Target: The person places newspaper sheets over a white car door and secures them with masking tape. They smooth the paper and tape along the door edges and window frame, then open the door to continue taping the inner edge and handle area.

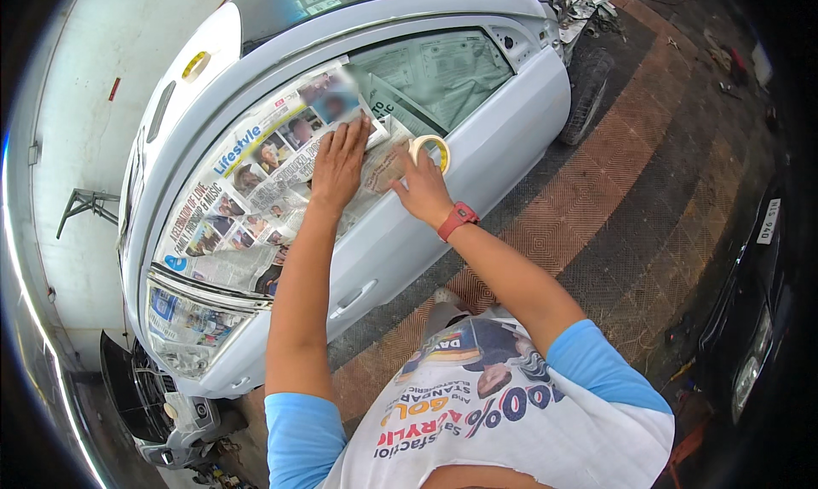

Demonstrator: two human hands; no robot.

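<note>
In the head view, newspaper [256, 161] is spread over the window [456, 67] of a pale car [405, 246] and is pressed by the left hand [342, 161], laid flat with fingers outstretched. A tape roll [444, 155] is held at the fingers of the right hand [424, 192], over the newspaper's lower edge. The newspaper, judged light, limp and easily torn, is best taken by its margins; the roll, probably light, firm and sticky-faced, by its rim. Two hands, one red watch [458, 220] and two rolls are counted, the spare roll [201, 60] being rested on the car's upper bodywork. A small pane [192, 327] is also papered; overlapped sheets cannot be counted.
</note>
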